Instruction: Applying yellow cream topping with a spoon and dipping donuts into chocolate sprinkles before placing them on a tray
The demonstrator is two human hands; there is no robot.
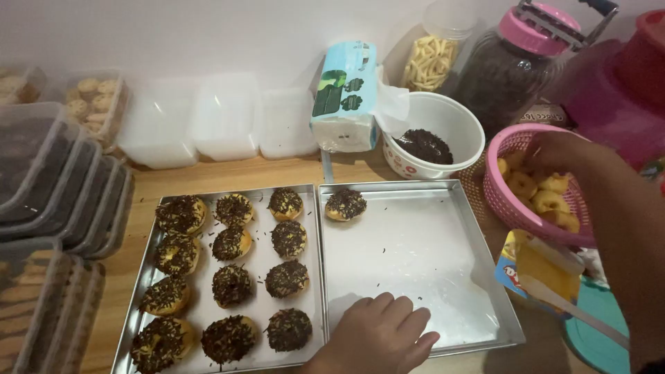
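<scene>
My left hand (381,334) rests flat, fingers spread, on the near edge of the right metal tray (429,277), holding nothing. That tray carries one small donut with chocolate sprinkles (346,203) in its far left corner. The left metal tray (256,343) is filled with several sprinkled donuts (231,285) in rows. My right hand (561,156) reaches into a pink basket (502,201) of plain yellow donuts (547,197); whether its fingers grip one is hidden.
A white bowl of chocolate sprinkles (433,142) stands behind the right tray, beside a tissue pack (344,97). Jars (509,66) and a pink container line the back right. Clear plastic tubs (55,180) stack on the left.
</scene>
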